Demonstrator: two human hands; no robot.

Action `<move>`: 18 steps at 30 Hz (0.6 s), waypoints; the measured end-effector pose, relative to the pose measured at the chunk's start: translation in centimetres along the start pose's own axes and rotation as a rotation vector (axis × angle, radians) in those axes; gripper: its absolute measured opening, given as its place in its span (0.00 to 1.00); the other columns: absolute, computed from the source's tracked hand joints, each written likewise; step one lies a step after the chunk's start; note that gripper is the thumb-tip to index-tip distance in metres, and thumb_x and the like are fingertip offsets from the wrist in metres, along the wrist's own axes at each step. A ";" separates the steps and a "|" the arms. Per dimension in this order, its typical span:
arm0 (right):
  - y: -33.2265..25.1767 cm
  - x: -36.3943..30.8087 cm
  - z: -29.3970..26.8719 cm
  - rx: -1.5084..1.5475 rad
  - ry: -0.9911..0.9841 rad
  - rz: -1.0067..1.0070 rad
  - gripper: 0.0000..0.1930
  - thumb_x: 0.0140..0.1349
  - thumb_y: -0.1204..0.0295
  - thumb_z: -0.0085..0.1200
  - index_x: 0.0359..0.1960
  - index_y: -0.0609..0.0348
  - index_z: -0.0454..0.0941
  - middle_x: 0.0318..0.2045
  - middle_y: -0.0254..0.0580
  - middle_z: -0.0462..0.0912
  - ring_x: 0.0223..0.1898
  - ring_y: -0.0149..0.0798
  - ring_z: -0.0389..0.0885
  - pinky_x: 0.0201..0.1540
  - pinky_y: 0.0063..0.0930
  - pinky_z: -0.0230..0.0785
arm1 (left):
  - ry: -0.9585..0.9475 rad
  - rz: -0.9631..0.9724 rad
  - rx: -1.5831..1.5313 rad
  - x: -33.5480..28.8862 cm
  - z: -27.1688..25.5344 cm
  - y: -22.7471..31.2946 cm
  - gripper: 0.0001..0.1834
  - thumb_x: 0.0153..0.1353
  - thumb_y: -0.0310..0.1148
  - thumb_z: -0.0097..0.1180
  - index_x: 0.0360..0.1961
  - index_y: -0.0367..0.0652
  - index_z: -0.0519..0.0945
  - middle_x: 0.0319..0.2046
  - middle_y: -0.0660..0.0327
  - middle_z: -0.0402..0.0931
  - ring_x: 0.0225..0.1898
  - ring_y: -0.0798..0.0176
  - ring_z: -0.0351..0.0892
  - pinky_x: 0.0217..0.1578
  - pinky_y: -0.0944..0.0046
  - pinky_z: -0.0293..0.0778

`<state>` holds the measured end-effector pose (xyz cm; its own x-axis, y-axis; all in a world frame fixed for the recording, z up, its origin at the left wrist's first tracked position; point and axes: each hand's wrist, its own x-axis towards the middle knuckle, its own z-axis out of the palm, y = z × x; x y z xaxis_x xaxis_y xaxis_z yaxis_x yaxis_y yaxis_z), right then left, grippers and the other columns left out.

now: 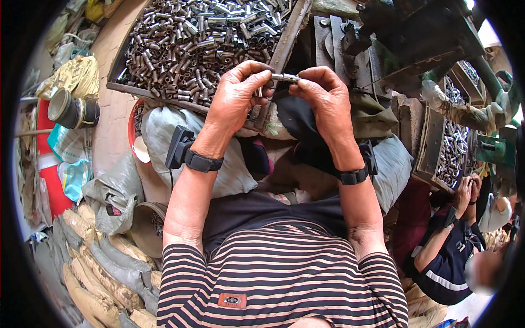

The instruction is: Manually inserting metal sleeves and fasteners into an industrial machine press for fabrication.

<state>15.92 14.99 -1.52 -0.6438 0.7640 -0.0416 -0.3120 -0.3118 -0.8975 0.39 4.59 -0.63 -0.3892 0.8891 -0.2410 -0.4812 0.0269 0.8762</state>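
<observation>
A short, thin silvery metal tube [285, 77] lies level between my two hands, above the near right corner of a wooden tray [156, 98]. My left hand [235, 93] pinches its left end between thumb and fingers. Another small shiny piece shows below, against the left fingers; whether it is gripped I cannot tell. At the tube's right end, the thumb and forefinger of my right hand [329, 101] are closed on it. Many loose metal tubes [202, 49], some dark and some bright, fill the tray.
Dark machinery [404, 44] stands at the far right, beside my right hand. A co-worker [445, 257] sits at the right near another tray [425, 145] of metal pieces. A red bucket [133, 123], a grey bag [116, 186] and stacked sacks [90, 273] lie to the left.
</observation>
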 end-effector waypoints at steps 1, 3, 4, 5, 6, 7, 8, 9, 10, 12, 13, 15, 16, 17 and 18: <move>-0.2 -0.2 0.0 -0.008 -0.008 -0.015 0.06 0.59 0.79 0.55 0.37 0.66 0.75 0.31 0.40 0.80 0.31 0.31 0.82 0.37 0.24 0.76 | -0.003 0.000 0.000 -0.1 0.2 -0.1 0.07 0.62 0.30 0.56 0.41 0.42 0.78 0.31 0.66 0.78 0.28 0.72 0.78 0.26 0.74 0.74; -0.4 -0.6 -0.4 -0.046 -0.017 -0.023 0.06 0.59 0.78 0.55 0.37 0.66 0.75 0.31 0.39 0.80 0.31 0.31 0.81 0.37 0.23 0.76 | -0.016 -0.022 -0.043 -0.1 0.6 -0.4 0.07 0.62 0.29 0.55 0.41 0.42 0.78 0.30 0.66 0.78 0.28 0.72 0.77 0.26 0.74 0.74; -0.5 -0.8 -0.7 -0.084 -0.028 -0.029 0.06 0.60 0.78 0.54 0.38 0.66 0.75 0.30 0.39 0.80 0.31 0.30 0.81 0.37 0.23 0.76 | -0.021 -0.023 -0.041 -0.1 0.8 -0.5 0.07 0.62 0.29 0.55 0.41 0.42 0.78 0.30 0.66 0.78 0.28 0.72 0.77 0.26 0.74 0.74; -0.7 -1.1 -0.8 -0.083 -0.023 -0.033 0.06 0.60 0.78 0.54 0.38 0.66 0.75 0.30 0.39 0.80 0.31 0.30 0.81 0.37 0.23 0.76 | -0.043 -0.023 -0.056 -0.1 1.0 -0.5 0.07 0.62 0.29 0.55 0.41 0.42 0.78 0.30 0.65 0.78 0.28 0.72 0.77 0.26 0.74 0.73; -0.9 -1.3 -1.0 -0.078 -0.005 -0.015 0.06 0.61 0.77 0.54 0.38 0.65 0.75 0.30 0.38 0.79 0.30 0.30 0.81 0.36 0.22 0.75 | -0.063 -0.024 -0.070 -0.1 1.2 -0.6 0.07 0.62 0.29 0.55 0.40 0.42 0.78 0.30 0.65 0.78 0.28 0.72 0.77 0.26 0.74 0.73; -1.1 -1.6 -1.2 -0.072 0.014 0.002 0.06 0.62 0.76 0.53 0.38 0.65 0.75 0.29 0.37 0.79 0.29 0.29 0.80 0.36 0.22 0.75 | -0.068 -0.026 -0.068 -0.1 1.5 -0.6 0.07 0.62 0.29 0.55 0.40 0.42 0.78 0.30 0.65 0.78 0.28 0.72 0.77 0.26 0.74 0.73; -1.3 -1.8 -1.3 -0.071 0.018 -0.001 0.06 0.62 0.76 0.53 0.38 0.65 0.75 0.29 0.37 0.79 0.29 0.29 0.80 0.36 0.22 0.75 | -0.078 -0.031 -0.071 -0.1 1.8 -0.7 0.07 0.62 0.29 0.55 0.40 0.41 0.79 0.30 0.65 0.78 0.28 0.72 0.77 0.26 0.74 0.73; -1.4 -2.0 -1.5 -0.080 0.023 -0.006 0.06 0.63 0.75 0.52 0.38 0.65 0.75 0.28 0.36 0.78 0.27 0.28 0.79 0.34 0.21 0.74 | -0.088 -0.035 -0.074 -0.1 2.2 -0.7 0.07 0.62 0.28 0.55 0.40 0.41 0.79 0.30 0.65 0.78 0.28 0.72 0.77 0.26 0.74 0.73; -1.6 -2.2 -1.6 -0.089 0.027 -0.011 0.06 0.64 0.74 0.51 0.38 0.65 0.75 0.27 0.36 0.78 0.26 0.27 0.78 0.32 0.21 0.73 | -0.093 -0.037 -0.071 -0.2 2.5 -0.7 0.07 0.62 0.28 0.55 0.40 0.41 0.79 0.30 0.65 0.78 0.28 0.72 0.77 0.26 0.74 0.73; -1.8 -2.6 -1.9 -0.086 0.034 -0.013 0.07 0.64 0.73 0.51 0.37 0.64 0.75 0.26 0.36 0.78 0.25 0.27 0.78 0.30 0.20 0.72 | -0.082 -0.043 -0.058 -0.3 3.2 -0.8 0.07 0.62 0.28 0.55 0.40 0.41 0.79 0.30 0.65 0.78 0.29 0.72 0.77 0.27 0.73 0.74; -1.9 -2.7 -2.1 -0.083 0.035 -0.012 0.07 0.65 0.72 0.50 0.37 0.64 0.75 0.26 0.36 0.77 0.24 0.26 0.77 0.29 0.20 0.71 | -0.087 -0.045 -0.056 -0.3 3.4 -0.9 0.07 0.62 0.28 0.55 0.40 0.41 0.79 0.30 0.65 0.78 0.29 0.72 0.77 0.27 0.73 0.74; -2.0 -3.0 -2.6 -0.074 0.041 -0.011 0.07 0.65 0.72 0.50 0.37 0.64 0.75 0.26 0.35 0.77 0.24 0.26 0.77 0.28 0.20 0.71 | -0.110 -0.045 -0.048 -0.2 3.8 -1.1 0.07 0.62 0.28 0.55 0.40 0.41 0.79 0.30 0.66 0.77 0.29 0.72 0.77 0.28 0.73 0.74; -2.1 -3.1 -2.8 -0.066 0.041 -0.008 0.07 0.65 0.71 0.50 0.37 0.64 0.74 0.26 0.35 0.77 0.23 0.26 0.77 0.28 0.20 0.71 | -0.113 -0.046 -0.045 -0.2 4.0 -1.2 0.07 0.62 0.28 0.55 0.40 0.41 0.79 0.30 0.66 0.77 0.29 0.72 0.77 0.28 0.73 0.74; -2.2 -3.2 -3.1 -0.063 0.044 -0.010 0.07 0.65 0.71 0.50 0.37 0.64 0.74 0.26 0.35 0.77 0.23 0.26 0.77 0.28 0.20 0.71 | -0.110 -0.046 -0.022 -0.3 4.2 -1.2 0.07 0.61 0.28 0.55 0.41 0.42 0.79 0.31 0.66 0.77 0.29 0.72 0.77 0.28 0.73 0.75; -2.3 -3.3 -3.3 -0.055 0.037 0.002 0.08 0.65 0.71 0.51 0.38 0.63 0.74 0.27 0.36 0.77 0.24 0.27 0.77 0.29 0.21 0.72 | -0.106 -0.046 0.002 -0.3 4.4 -1.2 0.07 0.61 0.28 0.56 0.41 0.42 0.79 0.31 0.67 0.77 0.29 0.72 0.77 0.28 0.72 0.75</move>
<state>21.07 15.01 -0.80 -0.6173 0.7845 -0.0585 -0.2716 -0.2823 -0.9201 4.54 6.30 0.27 -0.2819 0.9301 -0.2355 -0.4948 0.0693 0.8662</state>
